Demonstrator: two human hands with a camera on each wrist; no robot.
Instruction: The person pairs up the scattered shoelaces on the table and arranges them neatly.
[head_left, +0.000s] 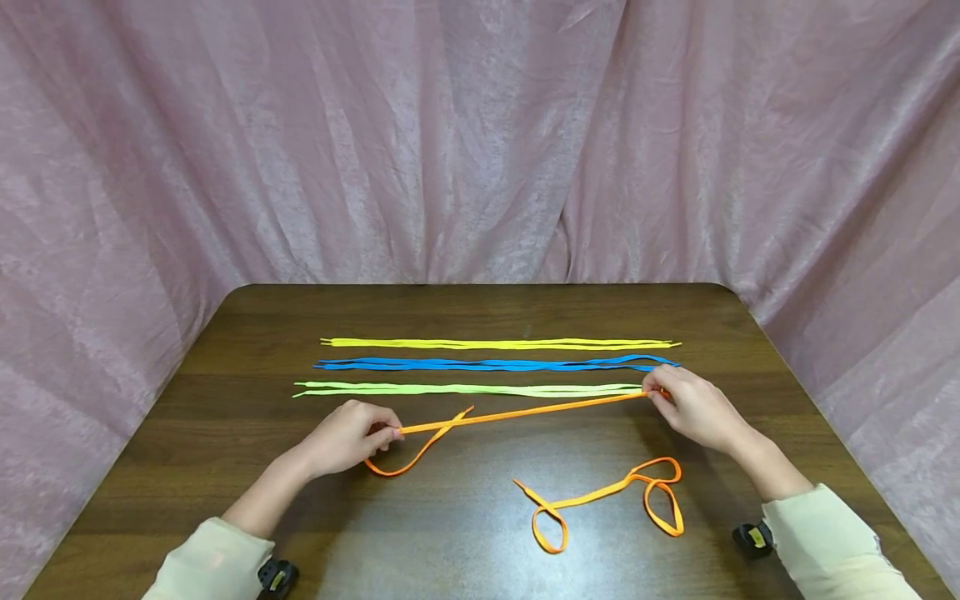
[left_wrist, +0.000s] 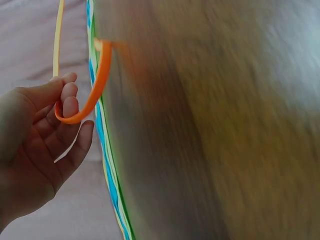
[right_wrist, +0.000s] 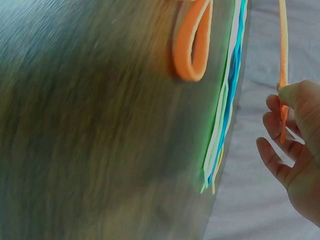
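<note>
An orange shoelace (head_left: 525, 412) is stretched straight between two hands, slanting up toward the right. My left hand (head_left: 356, 435) pinches it between thumb and fingers. From that grip the lace's free tail (left_wrist: 95, 95) hangs and curves back, crossing under the taut part in the head view. My right hand (head_left: 693, 404) pinches the other end, and a short tip (right_wrist: 283, 131) pokes out below the thumb. Another orange shoelace (head_left: 592, 497) lies on the table nearer to me, with a loop at its left and two loops at its right.
Beyond the hands, green shoelaces (head_left: 465, 389), blue shoelaces (head_left: 480, 365) and yellow shoelaces (head_left: 495, 343) lie in straight, roughly parallel rows. The brown wooden table (head_left: 247, 350) has rounded far corners. A pink curtain (head_left: 480, 150) hangs behind it and along both sides.
</note>
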